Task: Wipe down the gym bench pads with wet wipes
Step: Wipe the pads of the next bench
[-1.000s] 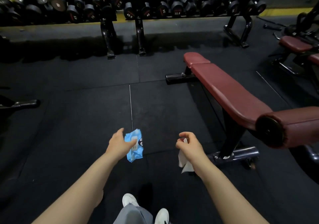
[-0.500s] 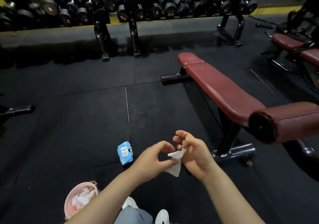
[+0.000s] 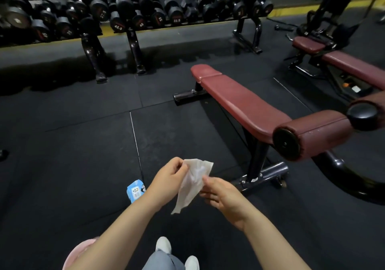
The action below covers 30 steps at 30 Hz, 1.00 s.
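Note:
A white wet wipe hangs partly unfolded between my two hands, low in the middle of the view. My left hand pinches its upper edge. My right hand pinches its right side lower down. The dark red gym bench pad stretches from the centre toward the right, ahead of my hands and apart from them. A red roller pad with a black end cap sits at its near end. The blue wet wipe pack lies on the black floor just left of my left wrist.
A rack of black dumbbells runs along the far side. A second red bench stands at the far right. The near bench's black frame foot lies right of my hands. A pink bin shows at the bottom left, by my feet.
The blue pack left my left hand and now lies on the floor. My left hand joined the right on the wipe, and the wipe has been pulled open and raised.

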Each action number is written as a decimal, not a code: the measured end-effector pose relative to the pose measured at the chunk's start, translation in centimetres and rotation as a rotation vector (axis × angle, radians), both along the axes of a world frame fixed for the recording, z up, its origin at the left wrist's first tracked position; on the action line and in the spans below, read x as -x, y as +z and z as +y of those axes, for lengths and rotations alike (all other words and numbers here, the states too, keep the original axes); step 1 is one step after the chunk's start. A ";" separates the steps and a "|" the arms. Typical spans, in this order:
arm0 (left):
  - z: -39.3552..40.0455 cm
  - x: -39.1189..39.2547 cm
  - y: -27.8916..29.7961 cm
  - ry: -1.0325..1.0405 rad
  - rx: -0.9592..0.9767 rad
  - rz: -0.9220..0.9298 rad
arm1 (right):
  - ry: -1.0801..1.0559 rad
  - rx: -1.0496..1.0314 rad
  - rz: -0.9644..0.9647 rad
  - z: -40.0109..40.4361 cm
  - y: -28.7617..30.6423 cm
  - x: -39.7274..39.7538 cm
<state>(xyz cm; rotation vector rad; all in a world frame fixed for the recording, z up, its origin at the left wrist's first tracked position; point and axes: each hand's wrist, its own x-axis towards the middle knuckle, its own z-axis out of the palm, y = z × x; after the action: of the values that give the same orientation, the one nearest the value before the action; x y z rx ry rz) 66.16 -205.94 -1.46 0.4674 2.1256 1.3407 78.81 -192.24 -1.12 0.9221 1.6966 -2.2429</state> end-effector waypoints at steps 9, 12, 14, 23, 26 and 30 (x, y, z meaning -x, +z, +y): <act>3.4 2.0 0.0 -0.085 0.021 -0.316 | -0.379 -0.178 -0.008 1.5 0.4 -1.9; 4.2 2.0 0.0 -0.174 0.033 -0.334 | -0.527 -0.255 0.000 1.5 0.7 -2.4; 4.7 2.1 0.2 -0.266 0.020 -0.264 | -0.566 -0.317 0.009 1.5 1.0 -2.9; 7.1 3.1 2.3 -0.683 0.091 0.033 | -0.622 -0.613 -0.045 -0.3 1.9 -4.2; 7.7 2.6 3.1 -0.785 0.103 0.240 | -0.606 -0.792 -0.136 -1.5 1.9 -4.7; 8.9 1.6 4.3 -0.889 0.048 0.472 | -0.606 -0.992 -0.213 -2.5 2.4 -5.9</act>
<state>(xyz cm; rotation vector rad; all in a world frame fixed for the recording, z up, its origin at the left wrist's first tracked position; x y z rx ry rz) 64.57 -197.09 2.84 1.5987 1.8652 0.6904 84.69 -194.72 1.26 1.9942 2.6968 -1.3123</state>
